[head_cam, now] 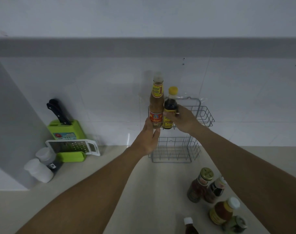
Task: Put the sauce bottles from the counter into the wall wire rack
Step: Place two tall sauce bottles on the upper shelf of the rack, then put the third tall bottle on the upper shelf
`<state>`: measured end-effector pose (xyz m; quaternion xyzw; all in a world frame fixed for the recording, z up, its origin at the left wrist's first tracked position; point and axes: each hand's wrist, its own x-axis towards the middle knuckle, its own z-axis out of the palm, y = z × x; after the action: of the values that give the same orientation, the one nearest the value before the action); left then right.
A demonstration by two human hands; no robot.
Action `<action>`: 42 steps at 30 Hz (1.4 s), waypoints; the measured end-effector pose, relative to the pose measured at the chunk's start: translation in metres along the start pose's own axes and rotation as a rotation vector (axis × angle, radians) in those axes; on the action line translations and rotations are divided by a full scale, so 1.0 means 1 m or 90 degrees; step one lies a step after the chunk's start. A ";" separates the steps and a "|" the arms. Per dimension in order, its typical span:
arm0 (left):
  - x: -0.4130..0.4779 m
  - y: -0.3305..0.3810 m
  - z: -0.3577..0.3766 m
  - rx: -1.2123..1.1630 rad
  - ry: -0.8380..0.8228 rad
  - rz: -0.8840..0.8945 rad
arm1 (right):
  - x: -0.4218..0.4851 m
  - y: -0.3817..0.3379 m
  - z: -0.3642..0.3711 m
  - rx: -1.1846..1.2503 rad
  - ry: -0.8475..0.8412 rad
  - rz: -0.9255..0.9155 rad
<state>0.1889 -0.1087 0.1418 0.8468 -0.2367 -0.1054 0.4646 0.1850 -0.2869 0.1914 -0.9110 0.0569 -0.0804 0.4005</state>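
Note:
A grey two-tier wire rack (204,115) hangs on the tiled wall. In the left end of its upper tier stand a tall brown sauce bottle (156,102) with a white cap and a shorter dark bottle (170,108) with a yellow cap. My left hand (148,137) touches the base of the tall bottle from below. My right hand (183,119) grips the dark bottle at its middle. On the counter at the lower right stand several more sauce bottles: a gold-lidded one (200,184), a dark one (217,188), an orange one (223,211) and a small one (189,225).
The rack's lower tier (176,152) holds nothing. At the left stand a green knife block (67,130) with black-handled knives, a white grater (72,146) and two white-capped shakers (40,166). A glass jar (236,224) sits at the bottom right.

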 end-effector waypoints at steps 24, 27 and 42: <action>-0.141 -0.095 0.130 0.230 -0.102 -0.098 | -0.210 0.058 0.108 -0.038 0.075 0.092; -0.166 -0.111 0.154 0.255 -0.151 -0.105 | -0.248 0.090 0.119 -0.142 0.052 0.198; -0.211 -0.151 0.207 0.465 -0.216 -0.076 | -0.333 0.139 0.157 -0.184 -0.030 0.438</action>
<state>-0.0308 -0.0866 -0.1061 0.9390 -0.2823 -0.1790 0.0806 -0.1165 -0.2114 -0.0499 -0.8872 0.3614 0.0890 0.2725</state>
